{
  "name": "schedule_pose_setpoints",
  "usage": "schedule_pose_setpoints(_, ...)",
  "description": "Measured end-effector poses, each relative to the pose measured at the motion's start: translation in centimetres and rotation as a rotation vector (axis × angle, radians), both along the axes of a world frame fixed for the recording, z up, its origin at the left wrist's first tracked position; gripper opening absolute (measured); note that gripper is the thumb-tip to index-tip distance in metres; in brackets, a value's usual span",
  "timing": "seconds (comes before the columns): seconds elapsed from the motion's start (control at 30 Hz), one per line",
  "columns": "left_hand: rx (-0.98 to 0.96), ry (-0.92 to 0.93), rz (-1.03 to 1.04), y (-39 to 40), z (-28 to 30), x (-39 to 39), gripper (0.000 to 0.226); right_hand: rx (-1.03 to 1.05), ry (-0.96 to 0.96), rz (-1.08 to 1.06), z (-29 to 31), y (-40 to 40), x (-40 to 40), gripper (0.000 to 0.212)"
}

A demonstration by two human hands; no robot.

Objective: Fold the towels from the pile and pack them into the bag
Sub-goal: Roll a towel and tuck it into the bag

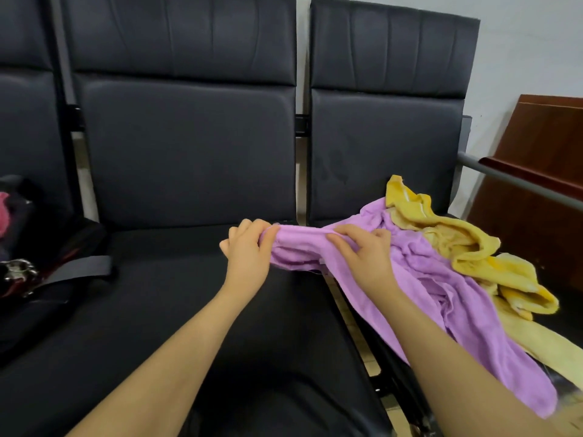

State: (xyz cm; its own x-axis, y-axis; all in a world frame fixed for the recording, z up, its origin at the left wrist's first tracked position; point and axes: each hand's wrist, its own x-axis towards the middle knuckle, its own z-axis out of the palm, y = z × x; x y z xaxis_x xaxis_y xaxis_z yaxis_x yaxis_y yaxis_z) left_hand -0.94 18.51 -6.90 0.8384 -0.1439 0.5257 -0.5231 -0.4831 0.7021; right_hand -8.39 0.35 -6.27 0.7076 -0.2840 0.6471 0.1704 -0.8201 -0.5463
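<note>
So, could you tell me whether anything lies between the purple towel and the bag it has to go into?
Nothing visible does: both hands hold the crumpled purple towel, and only bare black padded seat lies between it and the black bag at the far left.

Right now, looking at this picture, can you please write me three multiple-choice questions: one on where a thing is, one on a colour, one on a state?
1. Where does the yellow towel lie?
A. on the right seat, beside and partly over the purple towel
B. inside the bag
C. on the floor

2. Which colour is the towel that both hands hold?
A. pink
B. purple
C. green

3. In what state is the purple towel?
A. folded flat
B. packed away
C. crumpled, one edge pulled between the hands

Key: 1 A, the yellow cloth is heaped on the right seat. 2 B, the left hand and right hand each have a grip on purple cloth. 3 C, the cloth is bunched, while the black bag sits far left.
</note>
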Motion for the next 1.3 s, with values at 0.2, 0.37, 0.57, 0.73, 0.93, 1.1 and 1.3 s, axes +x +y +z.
schedule_pose_setpoints(0.2,-0.014,0.016,0.120,6.4,1.5,0.4,0.024,-0.029,0.033,0.240,1.2,6.6,0.9,0.022)
schedule_pose_setpoints(0.37,0.089,-0.018,0.196,13.2,0.1,0.3,0.021,-0.072,0.055,0.333,1.6,12.9,1.0,0.045)
schedule_pose_setpoints(0.57,0.175,0.002,0.198,19.9,-0.3,0.5,0.021,-0.062,0.105,0.453,0.6,19.4,2.3,0.033)
schedule_pose_setpoints(0.73,0.190,0.099,0.190,21.9,-0.7,0.9,0.029,0.062,0.278,0.486,-2.0,21.3,2.7,0.015)
schedule_pose_setpoints(0.93,0.874,0.317,-0.004,20.4,-3.8,0.2,0.045,-0.290,0.650,0.229,-3.9,16.9,3.2,0.035)
schedule_pose_setpoints(1.1,1.095,0.455,-0.119,20.1,-7.3,-0.7,0.055,-0.494,0.935,0.272,-6.5,16.1,3.5,0.047)
schedule_pose_setpoints(1.3,1.063,0.391,-0.041,19.8,-7.9,1.1,0.054,-0.533,0.971,0.238,-7.6,15.8,5.9,0.049)
